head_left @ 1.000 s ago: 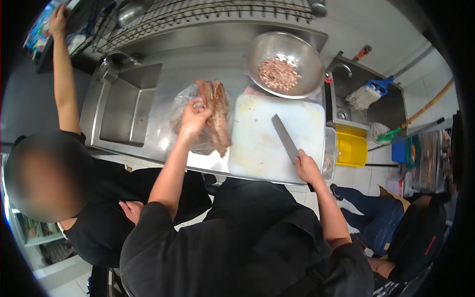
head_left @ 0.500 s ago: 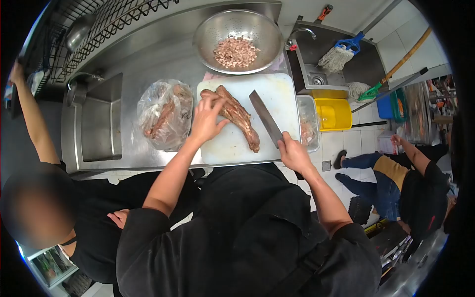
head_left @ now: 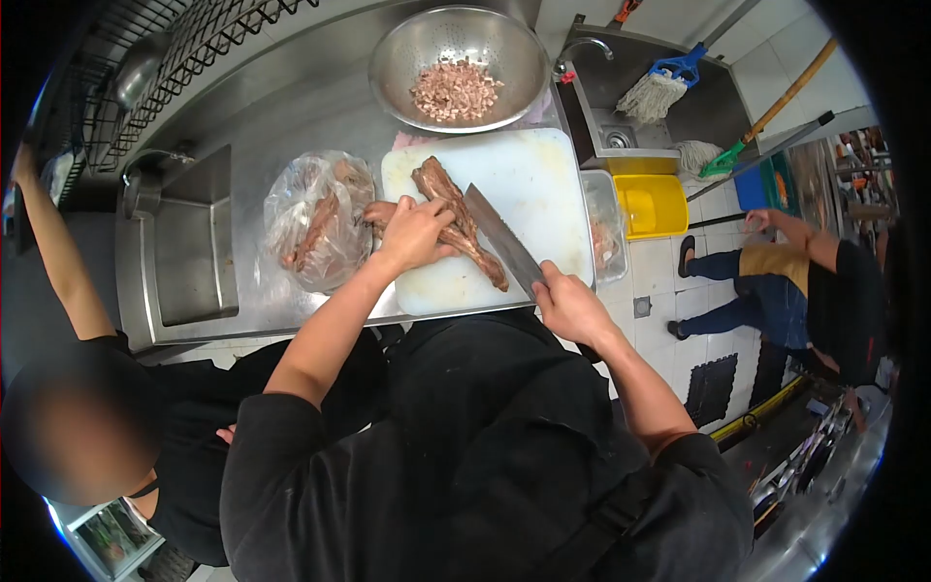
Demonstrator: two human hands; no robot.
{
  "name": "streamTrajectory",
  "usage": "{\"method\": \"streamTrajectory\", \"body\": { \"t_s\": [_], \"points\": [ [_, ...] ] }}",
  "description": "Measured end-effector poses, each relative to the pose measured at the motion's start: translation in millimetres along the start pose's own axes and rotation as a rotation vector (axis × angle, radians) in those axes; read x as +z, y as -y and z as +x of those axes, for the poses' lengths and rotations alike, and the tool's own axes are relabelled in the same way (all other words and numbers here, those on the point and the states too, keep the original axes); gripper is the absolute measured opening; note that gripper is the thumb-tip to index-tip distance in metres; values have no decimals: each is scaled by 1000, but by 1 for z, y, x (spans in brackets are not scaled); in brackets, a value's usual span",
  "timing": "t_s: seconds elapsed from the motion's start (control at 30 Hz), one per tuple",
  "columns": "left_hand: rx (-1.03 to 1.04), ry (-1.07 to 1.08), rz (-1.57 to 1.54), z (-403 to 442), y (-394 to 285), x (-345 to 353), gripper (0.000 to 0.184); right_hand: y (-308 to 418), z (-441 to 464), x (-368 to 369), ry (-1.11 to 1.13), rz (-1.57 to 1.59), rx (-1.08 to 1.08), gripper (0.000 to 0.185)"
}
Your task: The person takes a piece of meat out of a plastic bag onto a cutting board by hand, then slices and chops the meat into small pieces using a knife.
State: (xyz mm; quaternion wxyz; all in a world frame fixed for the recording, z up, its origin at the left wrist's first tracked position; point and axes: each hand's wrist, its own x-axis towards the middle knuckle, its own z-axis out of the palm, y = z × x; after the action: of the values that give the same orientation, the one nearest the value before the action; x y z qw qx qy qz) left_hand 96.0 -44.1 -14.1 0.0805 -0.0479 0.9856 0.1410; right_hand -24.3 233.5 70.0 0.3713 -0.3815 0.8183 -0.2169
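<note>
Gripping the cleaver (head_left: 504, 239), our right hand (head_left: 572, 306) is risking nicking our left hand (head_left: 415, 236), clasping meat (head_left: 435, 179) close at nine o'clock.

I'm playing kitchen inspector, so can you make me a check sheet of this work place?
Surface: white board on a steel counter; faint marks on the board.
Things in work: brown meat on the board; knife beside it.
Clutter: clear bag left of the board; colander of chopped pieces beyond it.
Hands: left hand over the meat, grip unclear; right hand holding the knife.
Cables: nothing seen.
Surroundings: yellow tub and mop at right; one person at left, another at right.
</note>
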Motion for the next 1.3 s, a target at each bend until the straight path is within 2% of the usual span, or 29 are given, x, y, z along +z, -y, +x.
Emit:
{"method": "streamTrajectory", "body": {
  "t_s": [0.03,0.13,0.23,0.37,0.43,0.47,0.53,0.63,0.87,1.1,1.17,1.23,1.3],
  "points": [
    [-74,-31,-108,-2,-1,0,66,5,-2,-1,29,-19,10,20],
    [-74,-148,-133,-9,1,11,75,6,-5,4,65,-80,-15,21],
    [-191,-129,-172,-16,-7,9,84,7,-7,8,100,-113,-23,21],
    [-149,-275,-141,-26,-6,20,85,18,-8,11,128,-122,33,21],
    [-118,-349,-267,-29,-2,25,72,23,-10,9,139,-139,43,22],
    [-120,-351,-270,-30,0,29,72,25,-10,8,141,-143,44,22],
    [-26,-332,-215,-31,4,36,55,29,-10,6,144,-141,64,22],
    [-10,-397,-191,-34,1,44,45,30,-10,7,144,-154,65,23],
    [14,-463,-197,-34,1,48,43,28,-5,18,131,-205,29,22],
    [18,-487,-265,-33,3,55,42,31,-13,16,245,-234,133,22],
    [25,-492,-274,-32,4,57,42,36,-1,28,244,-234,136,22],
    [36,-498,-276,-31,4,58,43,39,23,45,139,-317,43,24],
    [33,-493,-273,-31,4,58,44,45,37,48,156,-293,47,24]
  ]
}}
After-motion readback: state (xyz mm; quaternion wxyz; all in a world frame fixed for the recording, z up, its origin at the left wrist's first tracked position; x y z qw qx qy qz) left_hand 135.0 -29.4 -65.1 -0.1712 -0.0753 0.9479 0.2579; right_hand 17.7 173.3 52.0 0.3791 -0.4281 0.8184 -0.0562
